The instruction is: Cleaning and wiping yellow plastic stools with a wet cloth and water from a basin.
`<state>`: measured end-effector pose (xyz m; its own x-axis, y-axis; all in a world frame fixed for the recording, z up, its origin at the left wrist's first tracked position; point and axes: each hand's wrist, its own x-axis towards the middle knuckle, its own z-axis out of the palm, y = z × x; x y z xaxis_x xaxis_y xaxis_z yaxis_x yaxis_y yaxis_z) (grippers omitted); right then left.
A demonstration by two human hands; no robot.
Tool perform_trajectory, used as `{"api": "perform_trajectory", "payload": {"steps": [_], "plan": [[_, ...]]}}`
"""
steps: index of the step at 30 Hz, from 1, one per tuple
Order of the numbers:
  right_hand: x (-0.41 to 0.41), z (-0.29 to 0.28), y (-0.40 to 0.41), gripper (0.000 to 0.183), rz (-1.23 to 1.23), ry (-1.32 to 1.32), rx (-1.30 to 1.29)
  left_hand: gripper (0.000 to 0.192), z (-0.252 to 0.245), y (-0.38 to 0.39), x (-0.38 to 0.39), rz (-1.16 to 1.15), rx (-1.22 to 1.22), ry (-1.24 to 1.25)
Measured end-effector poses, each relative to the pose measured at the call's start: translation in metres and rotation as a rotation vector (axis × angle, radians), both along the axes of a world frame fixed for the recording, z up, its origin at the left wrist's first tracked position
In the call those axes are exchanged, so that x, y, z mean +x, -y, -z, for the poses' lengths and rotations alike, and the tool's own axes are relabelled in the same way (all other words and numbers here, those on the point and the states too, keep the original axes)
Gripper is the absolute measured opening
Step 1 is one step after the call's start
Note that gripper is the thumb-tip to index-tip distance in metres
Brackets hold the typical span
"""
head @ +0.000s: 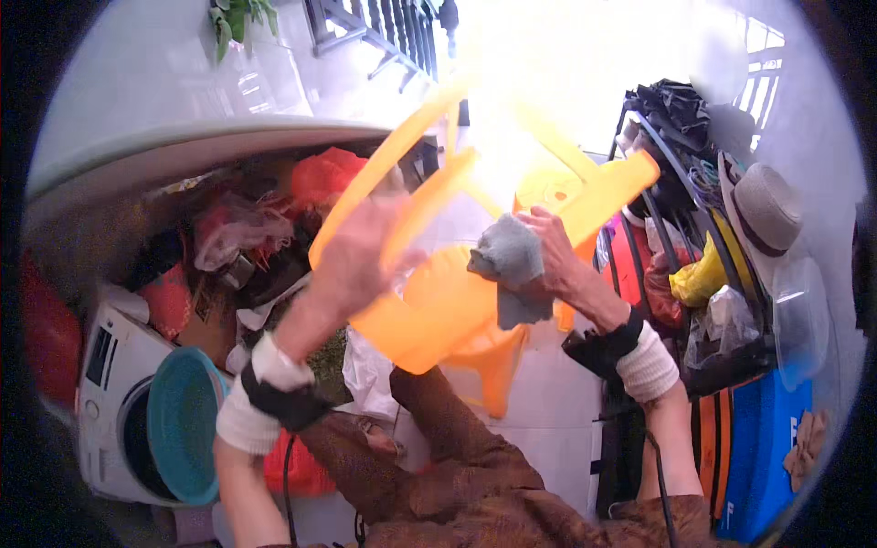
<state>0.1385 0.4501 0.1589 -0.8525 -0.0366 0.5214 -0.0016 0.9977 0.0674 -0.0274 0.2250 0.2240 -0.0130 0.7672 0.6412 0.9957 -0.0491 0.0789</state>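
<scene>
A yellow-orange plastic chair (411, 329) is tilted in front of me, its legs pointing up and away. My left hand (360, 250), blurred, grips it by one leg on the left side. In my right hand (558, 250) is a bunched grey cloth (510, 253), held against the chair near another leg (616, 185). A loose end of the cloth hangs below my fingers. Beneath the chair, a second piece of the same yellow plastic (497, 363) shows; whether it is a separate stool is hard to tell.
At left a washing machine (103, 404) stands with a teal basin (183, 425) leaning on it, near piled bags (236, 233). On the right, a black metal rack (661, 219) holds bags and a straw hat (764, 205). A blue box (760, 438) sits below. Strong glare washes out the far side.
</scene>
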Motion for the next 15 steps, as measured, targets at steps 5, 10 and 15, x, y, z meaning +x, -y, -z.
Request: {"api": "perform_trajectory", "payload": {"steps": [5,10,15], "plan": [[-0.007,-0.024,0.043,0.033,-0.090,-0.089,-0.112,0.089,0.032,0.026,0.063,-0.069,-0.256,0.045],[0.005,-0.050,0.026,0.030,-0.259,-0.044,0.103,0.089,0.050,0.020,0.043,-0.117,-0.166,-0.057],[0.020,-0.072,-0.048,0.027,-0.287,-0.105,0.016,0.089,0.055,0.022,0.029,-0.110,-0.095,-0.041]]}}
